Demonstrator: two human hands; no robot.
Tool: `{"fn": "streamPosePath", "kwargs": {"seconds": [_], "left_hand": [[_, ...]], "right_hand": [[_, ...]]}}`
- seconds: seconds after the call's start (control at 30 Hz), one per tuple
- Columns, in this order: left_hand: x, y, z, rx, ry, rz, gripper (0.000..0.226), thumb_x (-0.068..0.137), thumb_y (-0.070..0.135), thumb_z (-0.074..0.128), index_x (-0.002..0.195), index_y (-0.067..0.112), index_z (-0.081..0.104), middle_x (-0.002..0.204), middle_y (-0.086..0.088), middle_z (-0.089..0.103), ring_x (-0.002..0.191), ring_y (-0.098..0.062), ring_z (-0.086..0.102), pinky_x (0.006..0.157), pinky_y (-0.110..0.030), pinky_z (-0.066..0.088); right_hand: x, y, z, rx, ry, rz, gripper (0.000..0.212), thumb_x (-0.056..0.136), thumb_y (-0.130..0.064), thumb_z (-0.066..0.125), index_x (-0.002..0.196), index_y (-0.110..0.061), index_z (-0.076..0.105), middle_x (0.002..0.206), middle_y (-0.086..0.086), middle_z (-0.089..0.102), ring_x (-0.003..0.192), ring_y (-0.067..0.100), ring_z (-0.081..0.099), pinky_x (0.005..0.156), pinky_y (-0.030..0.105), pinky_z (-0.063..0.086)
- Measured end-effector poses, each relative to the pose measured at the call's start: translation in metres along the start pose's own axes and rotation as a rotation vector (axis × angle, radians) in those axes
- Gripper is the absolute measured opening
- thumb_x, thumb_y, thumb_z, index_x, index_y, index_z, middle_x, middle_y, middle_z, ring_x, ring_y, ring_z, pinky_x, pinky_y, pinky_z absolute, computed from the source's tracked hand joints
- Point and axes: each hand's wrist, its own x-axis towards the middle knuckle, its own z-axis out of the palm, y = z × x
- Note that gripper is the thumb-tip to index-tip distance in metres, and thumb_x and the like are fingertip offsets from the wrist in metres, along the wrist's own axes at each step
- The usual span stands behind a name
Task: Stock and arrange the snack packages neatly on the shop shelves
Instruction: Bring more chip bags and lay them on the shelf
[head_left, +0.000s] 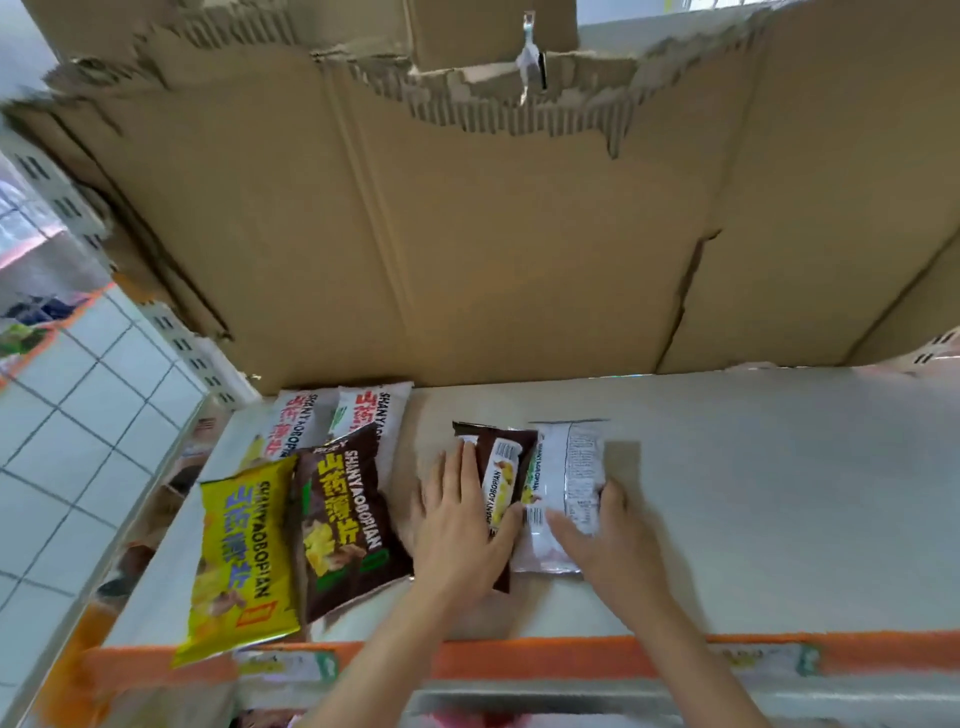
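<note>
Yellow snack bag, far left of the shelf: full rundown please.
The yellow snack bag is a glossy, pillow-shaped packet with blue characters, black SHANYAOBOPIAN lettering, a chip picture and a small orange mark near its bottom. It lies flat, face up, on the white shelf, its lower corner hanging over the orange front strip. Its right edge meets the brown bag beside it. Neither hand touches it.

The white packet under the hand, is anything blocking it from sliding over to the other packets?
Yes. A brown packet under the left hand lies between the white packet and the row at the left.
</note>
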Motion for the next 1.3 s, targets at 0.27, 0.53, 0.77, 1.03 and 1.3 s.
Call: {"fn": "streamPosePath", "kwargs": {"seconds": [0.27,0.53,0.77,1.03,1.3], "left_hand": [[-0.007,-0.022,0.001,-0.203,-0.031,0.302,0.059,0.098,0.046,0.016,0.148,0.020,-0.002,0.155,0.008,-0.013,0.142,-0.008,-0.018,0.119,-0.033,0.001],[-0.026,-0.035,-0.012,-0.262,-0.241,0.287,0.102,0.077,0.047,0.062,0.142,0.046,-0.016,0.147,0.025,-0.032,0.139,-0.012,-0.029,0.114,-0.041,0.011],[-0.024,-0.034,-0.015,-0.279,-0.144,0.224,0.089,0.075,0.019,0.057,0.144,0.044,0.007,0.152,0.022,-0.007,0.132,-0.019,0.016,0.108,-0.040,0.032],[-0.018,-0.040,-0.049,-0.675,-0.028,0.160,0.051,0.071,0.013,0.069,0.118,0.028,0.054,0.107,0.013,0.063,0.098,-0.002,0.058,0.080,-0.025,0.048],[0.009,-0.035,-0.084,-1.079,0.326,-0.225,0.016,0.081,0.028,0.070,0.074,0.013,0.067,0.075,-0.004,0.071,0.075,-0.019,0.069,0.062,-0.029,0.055]], "right_hand": [[0.015,-0.010,0.005,-0.235,0.079,-0.152,0.071,0.087,-0.040,0.058,0.146,-0.026,0.021,0.137,0.015,0.032,0.108,0.031,0.052,0.083,0.033,0.042],[0.053,-0.013,-0.027,-0.384,-0.272,-0.173,0.044,0.099,-0.015,0.035,0.140,-0.031,0.039,0.100,0.002,0.037,0.086,0.023,0.051,0.077,0.031,0.040],[0.049,-0.011,-0.039,-0.710,-0.444,-0.184,0.084,0.083,0.003,0.037,0.146,-0.041,0.004,0.129,-0.001,0.029,0.098,0.020,0.050,0.070,0.030,0.044],[0.026,0.009,-0.032,-0.782,-0.292,-0.262,0.066,0.092,-0.025,0.042,0.147,-0.038,0.008,0.117,-0.002,0.030,0.114,0.015,0.039,0.068,0.027,0.039],[0.019,0.010,-0.032,-0.484,-0.053,-0.325,0.037,0.078,-0.013,0.069,0.113,-0.023,0.066,0.098,0.002,0.038,0.101,0.021,0.044,0.073,0.030,0.041]]}}
